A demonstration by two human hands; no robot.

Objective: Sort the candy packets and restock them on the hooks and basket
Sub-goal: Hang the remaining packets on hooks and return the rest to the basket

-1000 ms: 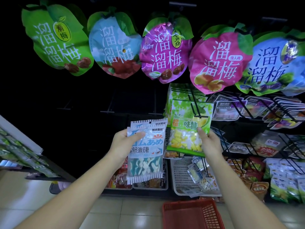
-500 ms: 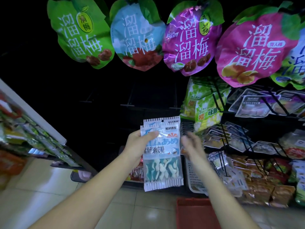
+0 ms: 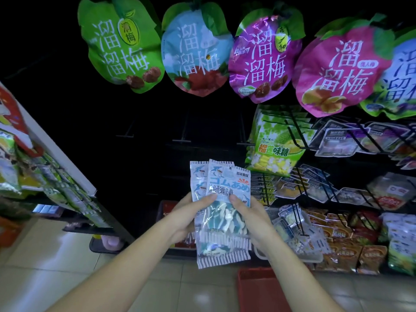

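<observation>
Both hands hold a small stack of blue-and-white shark gummy packets upright in front of the dark rack. My left hand grips the stack's left side with the thumb on the front. My right hand grips its right side the same way. The green durian candy packet hangs on a black hook up and to the right, free of my hands. Bare hooks stick out of the dark panel above the packets.
Large plum bags hang in a row overhead. More packets fill hooks at right. A white wire basket sits low on the rack, a red shopping basket on the floor below. A shelf end juts in at left.
My right hand let go of the durian packet, which now hangs on its hook, and moved left to grip the shark gummy packets beside my left hand. The view shifted left.
</observation>
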